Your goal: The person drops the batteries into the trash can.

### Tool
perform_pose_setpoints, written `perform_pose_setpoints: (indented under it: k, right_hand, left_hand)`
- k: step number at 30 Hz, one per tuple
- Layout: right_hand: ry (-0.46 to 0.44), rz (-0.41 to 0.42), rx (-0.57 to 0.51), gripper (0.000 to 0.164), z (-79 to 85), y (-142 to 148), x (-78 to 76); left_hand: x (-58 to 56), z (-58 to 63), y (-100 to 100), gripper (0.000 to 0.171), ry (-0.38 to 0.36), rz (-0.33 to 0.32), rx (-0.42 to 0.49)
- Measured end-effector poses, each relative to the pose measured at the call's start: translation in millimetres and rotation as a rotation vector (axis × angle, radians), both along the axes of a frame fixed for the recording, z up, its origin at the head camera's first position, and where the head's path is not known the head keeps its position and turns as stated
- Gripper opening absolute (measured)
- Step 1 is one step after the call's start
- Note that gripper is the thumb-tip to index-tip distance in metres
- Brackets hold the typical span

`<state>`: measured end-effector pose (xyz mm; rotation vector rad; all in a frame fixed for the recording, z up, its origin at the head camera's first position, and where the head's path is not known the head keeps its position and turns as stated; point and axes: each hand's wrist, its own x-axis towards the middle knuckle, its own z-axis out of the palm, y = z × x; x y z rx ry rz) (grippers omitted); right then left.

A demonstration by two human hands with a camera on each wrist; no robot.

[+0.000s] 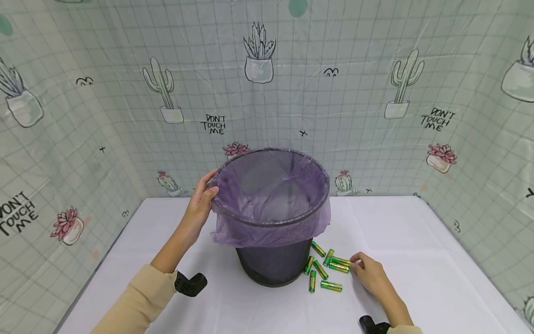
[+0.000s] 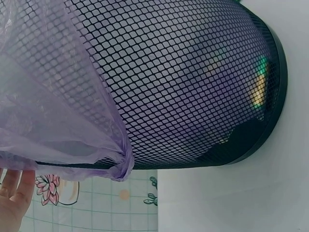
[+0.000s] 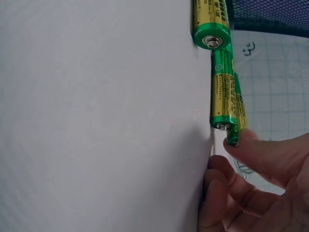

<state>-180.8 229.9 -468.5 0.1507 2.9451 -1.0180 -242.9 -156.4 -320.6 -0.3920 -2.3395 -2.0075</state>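
A round black mesh wastebasket (image 1: pixel 271 266) lined with a purple plastic bag (image 1: pixel 273 234) stands on the white table. My left hand (image 1: pixel 201 199) grips the left side of its rim; in the left wrist view only part of that hand (image 2: pixel 17 193) shows at the bag's edge. Several green-and-gold batteries (image 1: pixel 331 286) lie to the right of the basket. My right hand (image 1: pixel 371 276) pinches the near end of one battery (image 1: pixel 341 261). The right wrist view has the thumb over that end, with other fingers curled by the tabletop; the index finger's contact is hidden.
A patterned sheet (image 1: pixel 258 106) with cacti hangs behind and on both sides of the table (image 1: pixel 400 232). Through the mesh, a battery-like green-and-gold shape (image 2: pixel 260 84) appears low down; the left wrist view does not settle whether it is inside or beyond.
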Motion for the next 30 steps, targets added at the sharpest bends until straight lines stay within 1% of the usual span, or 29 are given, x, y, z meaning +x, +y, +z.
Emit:
perform_pose_setpoints:
  k: [3,7,11,13,19,26,30]
  right_hand:
    - [-0.002,0.01,-0.024,0.02,1.8,0.5,1.8]
    - [0.004,0.019,-0.071,0.022,8.0,0.0,3.2]
    - [0.004,0.025,-0.11,0.022,18.3,-1.4,5.5]
    - [0.02,0.027,-0.124,0.021,25.0,-2.2,7.2]
    - [0.119,0.039,-0.139,0.02,49.7,-6.0,12.6]
    - [0.239,0.055,-0.184,0.022,78.7,-14.1,19.9]
    - [0.294,0.07,-0.203,0.025,95.7,-18.7,22.8]
  left_hand:
    - [0.9,-0.3,0.4,0.054,-0.005,0.004,-0.01]
    - [1.2,-0.3,0.7,0.054,0.003,0.003,-0.009]
    - [1.1,-0.1,0.5,0.054,0.003,0.007,-0.008]
    - [0.5,-0.2,0.5,0.054,0.001,0.006,-0.006]
    - [-0.3,0.3,0.1,0.054,0.0,0.005,-0.002]
    - [-0.4,0.1,-0.6,0.054,-0.003,0.001,-0.002]
    - [0.5,1.1,-0.3,0.054,-0.001,0.001,-0.006]
